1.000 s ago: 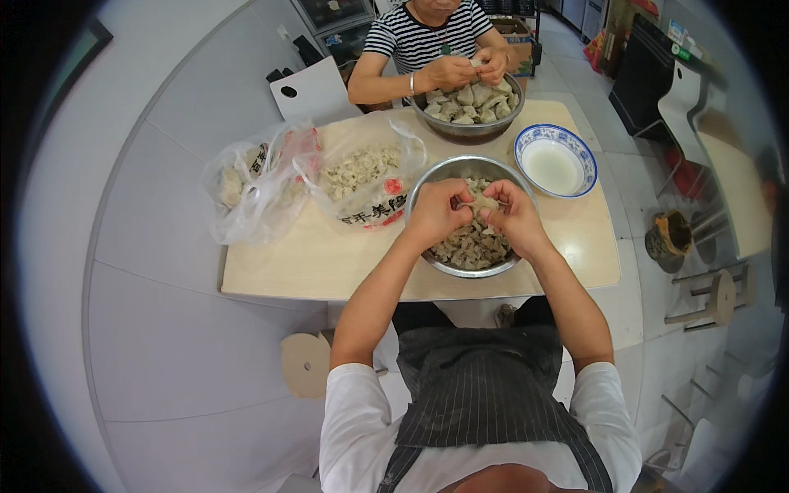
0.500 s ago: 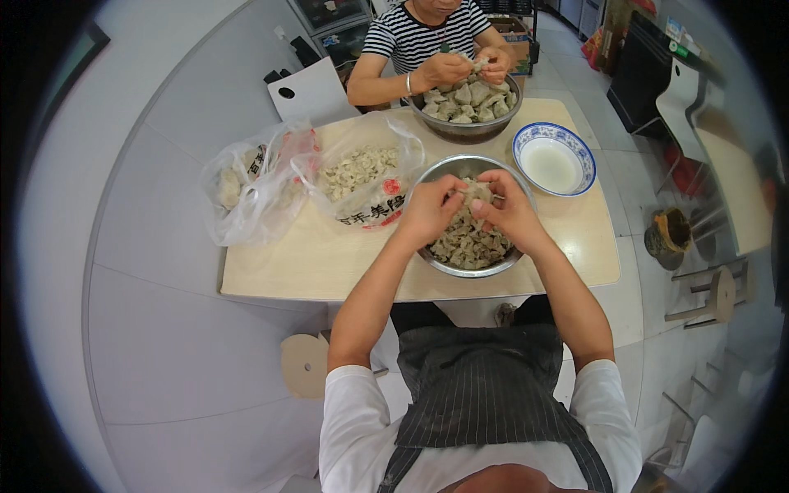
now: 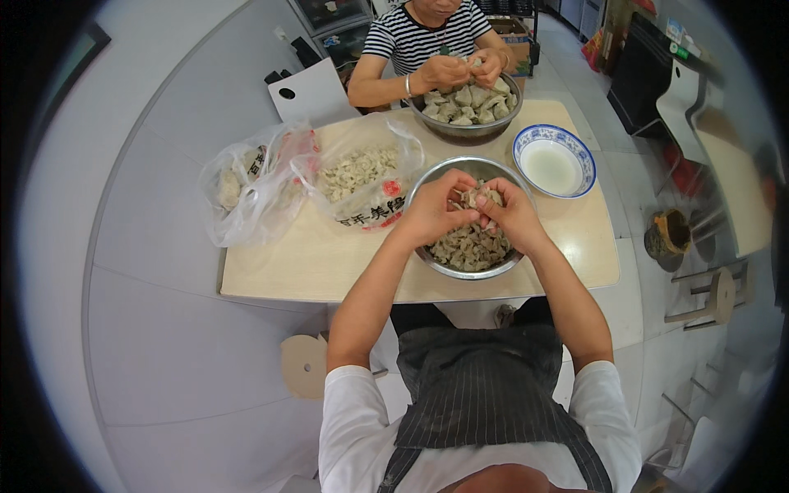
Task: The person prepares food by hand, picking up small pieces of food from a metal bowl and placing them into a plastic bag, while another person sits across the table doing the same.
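Note:
My left hand [image 3: 440,207] and my right hand [image 3: 513,212] meet over a steel bowl [image 3: 462,272], fingers pinched together. Between them is a soft, greyish-beige piece of bread-like or doughy food [image 3: 483,197], partly covered by my fingertips; its exact kind is unclear. Small torn bits [image 3: 468,246] of the same colour fill the bowl below. Just left of the bowl stands an open clear plastic bag [image 3: 378,215] holding pale small bits [image 3: 359,171].
Another plastic bag [image 3: 245,215] lies at the table's left. A blue-rimmed bowl [image 3: 549,168] of cloudy whitish liquid stands to the right. Across the table, a person in a striped shirt [image 3: 394,39] handles pieces above a second metal bowl [image 3: 465,131] of larger chunks.
My fingers have shifted around the piece and closed nearer together, covering more of it. The bags and bowls stay in place; the other person's hands have moved slightly.

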`<state>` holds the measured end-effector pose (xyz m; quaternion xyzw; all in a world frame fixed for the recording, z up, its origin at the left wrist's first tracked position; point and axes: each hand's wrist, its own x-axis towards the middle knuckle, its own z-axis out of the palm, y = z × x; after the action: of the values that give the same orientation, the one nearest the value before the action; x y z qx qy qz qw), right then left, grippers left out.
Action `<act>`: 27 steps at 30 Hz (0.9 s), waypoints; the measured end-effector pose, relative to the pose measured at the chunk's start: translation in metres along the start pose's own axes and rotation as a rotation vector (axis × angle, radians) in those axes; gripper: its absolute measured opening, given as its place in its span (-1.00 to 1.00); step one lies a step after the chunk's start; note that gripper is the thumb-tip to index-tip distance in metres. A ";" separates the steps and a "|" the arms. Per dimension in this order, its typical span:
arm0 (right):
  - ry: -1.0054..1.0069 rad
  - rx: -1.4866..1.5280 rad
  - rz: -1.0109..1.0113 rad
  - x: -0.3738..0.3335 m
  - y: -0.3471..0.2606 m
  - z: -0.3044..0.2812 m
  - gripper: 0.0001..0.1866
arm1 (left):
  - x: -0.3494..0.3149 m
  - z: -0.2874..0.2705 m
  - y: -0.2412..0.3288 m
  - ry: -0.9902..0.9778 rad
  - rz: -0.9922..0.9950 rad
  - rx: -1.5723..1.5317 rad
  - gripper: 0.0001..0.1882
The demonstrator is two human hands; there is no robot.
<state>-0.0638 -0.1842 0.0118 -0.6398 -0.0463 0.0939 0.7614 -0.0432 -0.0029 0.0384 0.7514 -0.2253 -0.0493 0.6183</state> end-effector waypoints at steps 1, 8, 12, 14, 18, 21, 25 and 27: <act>0.002 -0.007 0.044 0.000 -0.002 0.001 -0.89 | 0.003 0.000 0.005 -0.058 0.010 0.129 -0.80; -0.009 -0.085 -0.044 -0.004 -0.004 0.000 -0.87 | 0.005 -0.014 -0.021 0.120 -0.052 0.429 -0.81; -0.003 -0.045 0.046 -0.001 -0.003 -0.004 -0.77 | 0.001 -0.025 -0.012 0.045 -0.025 0.361 -0.70; -0.059 -0.037 0.028 0.002 0.003 -0.003 -0.70 | -0.001 -0.013 0.000 0.012 0.135 0.269 -0.63; -0.077 -0.171 -0.107 -0.002 0.004 0.001 -0.75 | 0.001 -0.011 -0.002 -0.134 -0.005 0.147 -0.60; -0.037 -0.146 -0.125 0.004 0.009 0.000 -0.86 | -0.002 -0.009 -0.010 -0.126 -0.071 0.089 -0.71; -0.100 -0.160 -0.052 -0.001 -0.003 -0.002 -0.92 | -0.003 -0.009 -0.012 0.010 0.037 0.396 -0.85; -0.088 -0.168 -0.066 -0.003 -0.006 -0.001 -0.91 | 0.005 -0.013 -0.016 0.126 -0.002 0.491 -0.88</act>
<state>-0.0659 -0.1868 0.0178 -0.6946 -0.1086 0.0926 0.7051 -0.0299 0.0096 0.0272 0.8808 -0.1906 0.0532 0.4301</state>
